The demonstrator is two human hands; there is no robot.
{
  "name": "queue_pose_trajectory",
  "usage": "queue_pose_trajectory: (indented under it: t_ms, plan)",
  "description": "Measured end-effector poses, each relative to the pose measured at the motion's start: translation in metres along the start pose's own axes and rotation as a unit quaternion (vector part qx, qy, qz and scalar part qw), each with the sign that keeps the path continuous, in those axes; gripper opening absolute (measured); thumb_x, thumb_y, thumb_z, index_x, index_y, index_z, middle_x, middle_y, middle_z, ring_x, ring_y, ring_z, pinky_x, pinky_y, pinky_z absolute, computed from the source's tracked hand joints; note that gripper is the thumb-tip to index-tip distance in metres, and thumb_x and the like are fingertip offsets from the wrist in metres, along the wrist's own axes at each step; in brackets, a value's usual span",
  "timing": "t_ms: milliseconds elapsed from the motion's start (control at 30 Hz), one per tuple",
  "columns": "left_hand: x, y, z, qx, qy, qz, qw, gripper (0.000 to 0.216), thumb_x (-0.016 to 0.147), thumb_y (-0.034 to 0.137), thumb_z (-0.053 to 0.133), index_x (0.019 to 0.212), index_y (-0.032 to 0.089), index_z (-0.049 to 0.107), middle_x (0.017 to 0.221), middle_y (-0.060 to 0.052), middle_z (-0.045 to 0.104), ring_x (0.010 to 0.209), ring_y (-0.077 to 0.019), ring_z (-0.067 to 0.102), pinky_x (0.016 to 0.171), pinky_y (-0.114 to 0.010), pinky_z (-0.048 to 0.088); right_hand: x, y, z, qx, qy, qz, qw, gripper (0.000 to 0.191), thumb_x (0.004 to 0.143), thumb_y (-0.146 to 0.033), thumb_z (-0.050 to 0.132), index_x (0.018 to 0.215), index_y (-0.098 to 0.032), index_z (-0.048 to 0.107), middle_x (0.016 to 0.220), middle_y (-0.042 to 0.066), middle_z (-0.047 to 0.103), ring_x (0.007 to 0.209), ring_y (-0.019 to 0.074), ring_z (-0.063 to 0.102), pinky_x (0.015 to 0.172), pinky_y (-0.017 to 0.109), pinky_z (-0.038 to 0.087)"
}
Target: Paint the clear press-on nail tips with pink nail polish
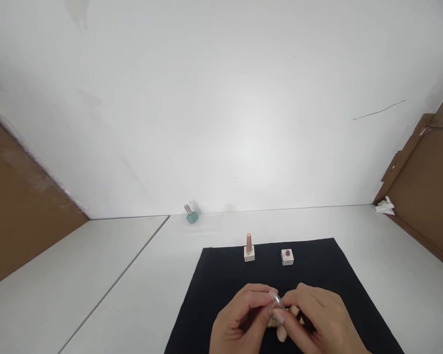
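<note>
Since the clear curved piece (276,299) presumably needs steadying, left hand (230,315) pinches it by fingertips; right hand (320,313) alongside, hold indeterminable.

At twelve o'clock I face a scuffed white wall (221,113), brightly lit, behind my white bench (140,280); brown panels (25,201) stand at ten and two.

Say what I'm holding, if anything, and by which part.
A clear, curved, plastic-looking piece, pinched by the left hand; gripped part and right hand's hold unclear.
</note>
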State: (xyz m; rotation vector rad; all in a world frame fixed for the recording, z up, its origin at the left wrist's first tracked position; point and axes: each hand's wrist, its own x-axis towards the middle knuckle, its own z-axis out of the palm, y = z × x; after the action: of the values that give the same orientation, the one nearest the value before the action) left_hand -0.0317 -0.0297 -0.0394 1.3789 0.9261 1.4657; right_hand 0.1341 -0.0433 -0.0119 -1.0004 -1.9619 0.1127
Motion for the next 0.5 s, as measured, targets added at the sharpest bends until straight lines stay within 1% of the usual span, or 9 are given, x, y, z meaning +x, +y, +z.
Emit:
queue_pose_trajectory:
  t_ms: [133, 300, 400, 500]
  plan:
    - [-0.0006, -0.0009, -0.0021, 0.018, -0.018, 0.037, 0.999, 0.010, 0.092, 0.027, 0.077, 0.082, 0.029, 0.082, 0.091, 0.000, 0.081, 0.076, -0.0150, 0.076, 0.070, -0.017, 0.061, 0.0006, -0.0009, -0.0018, -0.012, -0.012, -0.011, 1.000, 0.021, 0.106, -0.022, 0.054, 0.085, -0.023, 0.057, 0.059, -0.007, 0.067, 0.046, 0.0092, 0.059, 0.051, 0.020, 0.043]
    - [-0.0022, -0.0010, -0.0025, 0.038, -0.031, 0.068, 0.996, 0.016, 0.094, 0.017, 0.072, 0.087, 0.030, 0.081, 0.093, 0.001, 0.080, 0.077, -0.0140, 0.076, 0.072, -0.016, 0.060, -0.0032, 0.0018, 0.0033, -0.001, -0.010, -0.014, 1.000, 0.017, 0.105, -0.019, 0.055, 0.088, -0.023, 0.055, 0.058, -0.008, 0.067, 0.047, 0.0093, 0.059, 0.051, 0.020, 0.043]
    - [-0.0034, -0.0013, -0.0026, 0.047, -0.035, 0.082, 0.995, 0.020, 0.095, 0.015, 0.069, 0.090, 0.030, 0.080, 0.095, 0.001, 0.080, 0.082, -0.0146, 0.077, 0.075, -0.017, 0.059, -0.0055, 0.0027, 0.0059, 0.016, -0.005, -0.008, 1.000, 0.016, 0.104, -0.018, 0.056, 0.089, -0.024, 0.054, 0.056, -0.009, 0.066, 0.046, 0.0094, 0.057, 0.052, 0.020, 0.042]
    - [-0.0037, -0.0014, -0.0029, 0.053, -0.039, 0.092, 0.994, 0.020, 0.095, 0.014, 0.069, 0.091, 0.030, 0.079, 0.096, 0.001, 0.079, 0.083, -0.0148, 0.077, 0.077, -0.018, 0.059, -0.0051, 0.0022, 0.0052, 0.008, -0.009, -0.012, 1.000, 0.016, 0.103, -0.017, 0.056, 0.089, -0.024, 0.054, 0.057, -0.008, 0.066, 0.046, 0.0095, 0.057, 0.052, 0.020, 0.043]
